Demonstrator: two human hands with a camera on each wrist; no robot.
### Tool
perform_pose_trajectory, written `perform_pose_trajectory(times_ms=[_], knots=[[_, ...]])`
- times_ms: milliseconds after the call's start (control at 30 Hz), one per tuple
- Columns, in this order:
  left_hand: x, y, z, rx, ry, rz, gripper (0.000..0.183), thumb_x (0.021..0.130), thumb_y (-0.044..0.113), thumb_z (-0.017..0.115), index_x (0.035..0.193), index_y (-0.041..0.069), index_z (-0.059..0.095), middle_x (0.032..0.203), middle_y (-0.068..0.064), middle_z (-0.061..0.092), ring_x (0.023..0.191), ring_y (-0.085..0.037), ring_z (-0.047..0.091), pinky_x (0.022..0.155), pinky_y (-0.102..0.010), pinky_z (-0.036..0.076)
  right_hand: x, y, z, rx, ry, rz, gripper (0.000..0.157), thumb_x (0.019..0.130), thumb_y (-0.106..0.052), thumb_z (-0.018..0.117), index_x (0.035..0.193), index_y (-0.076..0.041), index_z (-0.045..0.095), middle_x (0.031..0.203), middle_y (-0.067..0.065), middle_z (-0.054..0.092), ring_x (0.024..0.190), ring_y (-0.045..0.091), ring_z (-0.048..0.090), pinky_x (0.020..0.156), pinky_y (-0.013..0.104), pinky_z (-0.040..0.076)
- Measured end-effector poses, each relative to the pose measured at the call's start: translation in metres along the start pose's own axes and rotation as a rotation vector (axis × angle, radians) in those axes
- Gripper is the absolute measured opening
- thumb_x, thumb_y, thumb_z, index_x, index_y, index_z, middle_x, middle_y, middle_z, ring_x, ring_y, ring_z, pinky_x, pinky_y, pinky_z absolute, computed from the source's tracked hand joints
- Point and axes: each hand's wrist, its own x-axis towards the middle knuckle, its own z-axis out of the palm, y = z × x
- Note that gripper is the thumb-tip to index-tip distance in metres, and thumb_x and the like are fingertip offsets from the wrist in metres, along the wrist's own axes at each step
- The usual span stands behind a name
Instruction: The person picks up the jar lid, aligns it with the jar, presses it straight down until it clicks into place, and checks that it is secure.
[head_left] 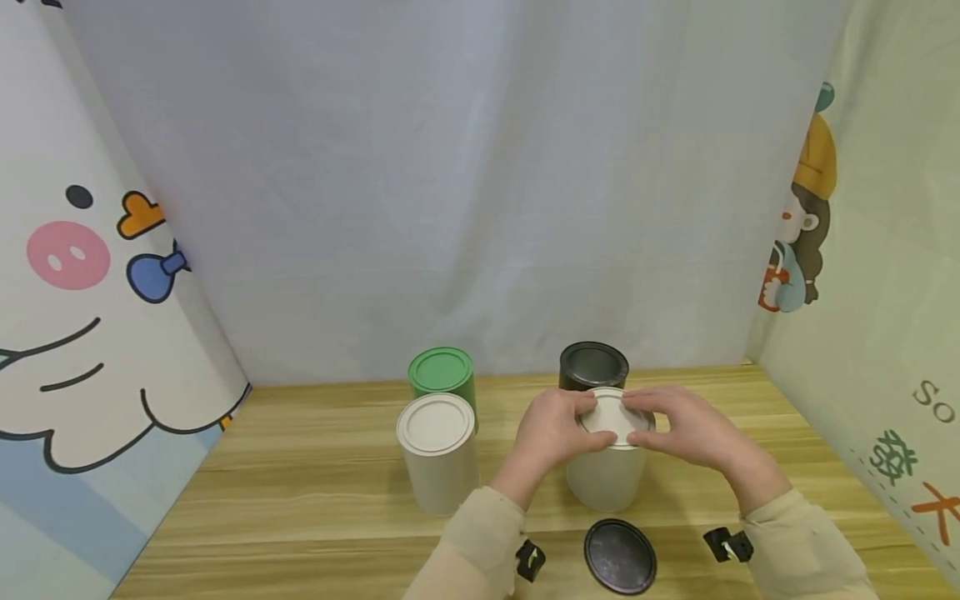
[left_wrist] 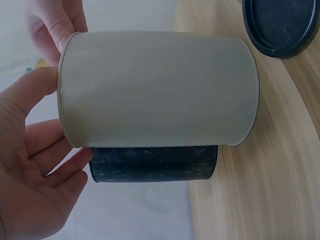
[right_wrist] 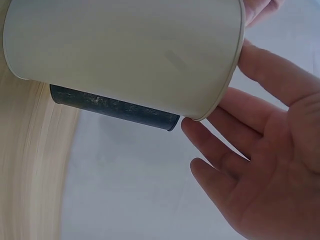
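Head view: hands pinch the right white can, upright, long axis vertical.

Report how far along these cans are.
Apparently done: the green can and the near white can before it look lidded. In hand: the left hand and right hand touch the white lid on the other white can. Probably left: the loose black lid on the table.

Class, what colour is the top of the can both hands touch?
The can's top is white, seen best in the head view.
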Motion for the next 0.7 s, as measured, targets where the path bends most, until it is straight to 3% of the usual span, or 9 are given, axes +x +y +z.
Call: perform_pose_trajectory(times_ms=[100,467,700], knots=[[-0.0006,-0.0008,-0.0009,0.002,-0.01,-0.003,0.047,0.081,0.042,0.081,0.118,0.014,0.075,0.123,0.002,0.068,0.108,-0.018,0.065,0.082,-0.022,0.052,0.0008,0.0012,0.0003,0.007,0.003,-0.005,0.052,0.085,-0.024,0.08,0.125,0.006,0.065,0.124,0.022,0.064,0.116,0.044,0.057,0.095,0.059,0.047],[-0.001,-0.0005,-0.0038,-0.001,0.007,0.031,0.04,0.082,0.04,0.08,0.11,0.012,0.077,0.122,0.001,0.069,0.105,-0.018,0.066,0.082,-0.021,0.051,0.0015,0.0016,-0.0015,0.012,0.013,-0.026,0.049,0.086,-0.022,0.079,0.124,0.006,0.065,0.124,0.022,0.064,0.116,0.044,0.057,0.095,0.059,0.047],[-0.0048,-0.0019,0.003,-0.048,0.036,0.073,0.034,0.086,0.035,0.078,0.11,0.012,0.076,0.12,0.0,0.07,0.096,-0.014,0.066,0.072,-0.016,0.049,-0.0014,-0.0004,0.0006,-0.022,0.016,-0.028,0.047,0.087,-0.023,0.077,0.124,0.005,0.066,0.124,0.021,0.064,0.115,0.044,0.057,0.096,0.06,0.045]])
